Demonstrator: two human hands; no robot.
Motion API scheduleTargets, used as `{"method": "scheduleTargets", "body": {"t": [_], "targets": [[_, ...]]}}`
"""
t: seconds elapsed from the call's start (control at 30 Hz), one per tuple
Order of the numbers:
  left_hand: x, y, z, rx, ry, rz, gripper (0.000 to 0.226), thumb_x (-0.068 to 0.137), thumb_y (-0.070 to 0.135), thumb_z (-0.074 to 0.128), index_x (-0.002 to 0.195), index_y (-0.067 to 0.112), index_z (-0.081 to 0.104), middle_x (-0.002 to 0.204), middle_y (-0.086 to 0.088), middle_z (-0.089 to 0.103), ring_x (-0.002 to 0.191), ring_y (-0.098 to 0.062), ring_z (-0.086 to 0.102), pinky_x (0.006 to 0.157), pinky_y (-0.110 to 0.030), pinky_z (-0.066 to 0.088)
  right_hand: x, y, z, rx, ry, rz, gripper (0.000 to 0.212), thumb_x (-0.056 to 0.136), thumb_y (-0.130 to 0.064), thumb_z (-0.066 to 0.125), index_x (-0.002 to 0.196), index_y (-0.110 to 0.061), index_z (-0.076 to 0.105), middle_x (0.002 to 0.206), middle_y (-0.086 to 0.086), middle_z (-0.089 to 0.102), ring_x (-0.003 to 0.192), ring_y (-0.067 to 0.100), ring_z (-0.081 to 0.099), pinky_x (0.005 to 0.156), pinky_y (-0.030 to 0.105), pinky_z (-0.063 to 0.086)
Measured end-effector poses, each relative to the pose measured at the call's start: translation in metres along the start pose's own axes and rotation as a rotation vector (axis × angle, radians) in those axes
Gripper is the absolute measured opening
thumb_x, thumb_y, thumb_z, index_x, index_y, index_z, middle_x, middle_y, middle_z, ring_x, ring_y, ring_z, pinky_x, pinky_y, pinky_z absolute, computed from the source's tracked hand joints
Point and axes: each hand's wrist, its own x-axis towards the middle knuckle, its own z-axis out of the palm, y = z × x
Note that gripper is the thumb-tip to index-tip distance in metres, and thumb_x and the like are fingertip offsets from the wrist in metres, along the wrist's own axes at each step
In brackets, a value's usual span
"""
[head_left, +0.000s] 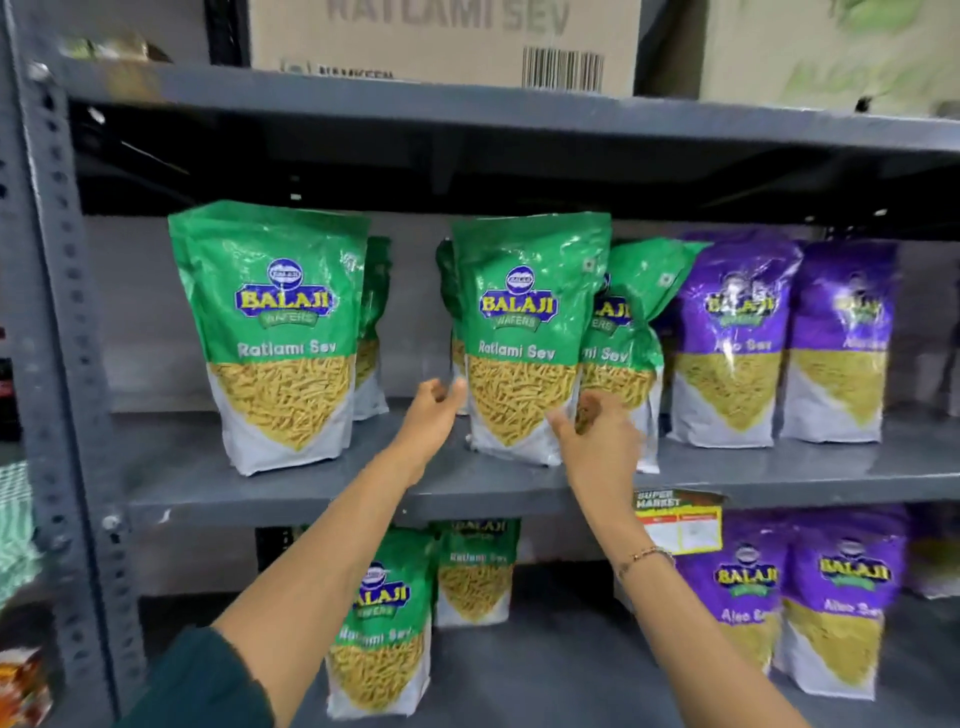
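A: Here we are at the grey metal shelf (311, 488), and both arms are up at the middle green Ratlami Sev pouch (524, 332), which stands upright near the front edge of the middle level.

B: The left hand (434, 415) is at that pouch's lower left edge, fingers curled in, thumb tip just touching the side. Gripping or only steadying? I cannot tell from here.

A: Same story on the other side. The right hand (597, 436) has its thumb lying on the lower right corner of the front, fingers curled narrow beside the edge. Whether they close round the pouch, I cannot tell. There's a thin bracelet (644, 557) on that wrist.

B: Just behind and to the right, a leaning green pouch (631, 322) tips over against the middle one. At the left stands another green pouch (270, 332), upright, well apart.

A: Further right, two purple Aloo Sev pouches (737, 338) side by side, set a little farther back.

B: A supermarket price tag (680, 525) hangs on the shelf lip below the right hand. On the level beneath are lower green pouches (379, 623) and lower purple pouches (831, 597), and up top sits a cardboard box (441, 41) marked Ratlami Sev
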Motion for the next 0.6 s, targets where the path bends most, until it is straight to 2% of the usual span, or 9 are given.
{"method": "scheduleTargets", "body": {"t": [0.07, 0.13, 0.2, 0.33, 0.47, 0.6], "targets": [[0.011, -0.004, 0.007, 0.002, -0.025, -0.079, 0.068, 0.092, 0.055, 0.033, 0.146, 0.014, 0.022, 0.155, -0.004, 0.027, 0.141, -0.025, 0.030, 0.114, -0.043, 0.028, 0.000, 0.003, 0.006, 0.008, -0.027, -0.009, 0.044, 0.079, -0.032, 0.069, 0.108, -0.003, 0.054, 0.105, 0.016, 0.066, 0.096, 0.032, 0.059, 0.072, 0.029, 0.038], [0.016, -0.008, 0.013, -0.055, -0.048, -0.106, 0.069, 0.090, 0.060, 0.030, 0.144, 0.017, 0.027, 0.154, -0.003, 0.030, 0.140, -0.024, 0.031, 0.115, -0.048, 0.026, 0.000, 0.009, 0.013, 0.000, -0.064, -0.018, 0.058, 0.079, -0.043, 0.065, 0.116, -0.003, 0.048, 0.113, 0.015, 0.064, 0.103, 0.033, 0.058, 0.080, 0.036, 0.047], [0.018, -0.011, 0.017, -0.111, -0.088, -0.094, 0.068, 0.090, 0.060, 0.031, 0.144, 0.019, 0.029, 0.153, -0.002, 0.033, 0.140, -0.022, 0.032, 0.116, -0.048, 0.024, 0.001, 0.012, 0.018, -0.018, -0.087, -0.007, 0.066, 0.078, -0.049, 0.063, 0.120, -0.002, 0.044, 0.114, 0.017, 0.062, 0.104, 0.034, 0.057, 0.082, 0.044, 0.050], [0.015, -0.011, 0.018, -0.117, -0.156, -0.053, 0.066, 0.089, 0.057, 0.039, 0.143, 0.019, 0.032, 0.149, -0.002, 0.040, 0.135, -0.022, 0.038, 0.115, -0.046, 0.028, 0.002, 0.014, 0.022, -0.045, -0.106, -0.014, 0.056, 0.080, -0.046, 0.063, 0.111, -0.002, 0.049, 0.104, 0.016, 0.061, 0.098, 0.033, 0.056, 0.077, 0.039, 0.045], [0.012, -0.013, 0.017, -0.074, -0.139, 0.018, 0.064, 0.089, 0.041, 0.055, 0.140, 0.012, 0.031, 0.134, -0.001, 0.049, 0.120, -0.015, 0.048, 0.101, -0.031, 0.039, 0.003, 0.015, 0.023, -0.036, -0.105, -0.011, 0.056, 0.080, -0.039, 0.066, 0.120, -0.004, 0.049, 0.114, 0.013, 0.060, 0.107, 0.030, 0.054, 0.084, 0.037, 0.044], [0.010, -0.014, 0.014, -0.049, -0.094, 0.083, 0.055, 0.086, 0.031, 0.062, 0.133, 0.010, 0.043, 0.131, -0.007, 0.055, 0.115, -0.017, 0.053, 0.098, -0.031, 0.044, 0.004, 0.012, 0.021, -0.011, -0.092, -0.003, 0.055, 0.077, -0.035, 0.070, 0.119, -0.006, 0.050, 0.114, 0.013, 0.062, 0.107, 0.029, 0.056, 0.086, 0.037, 0.044]]}}
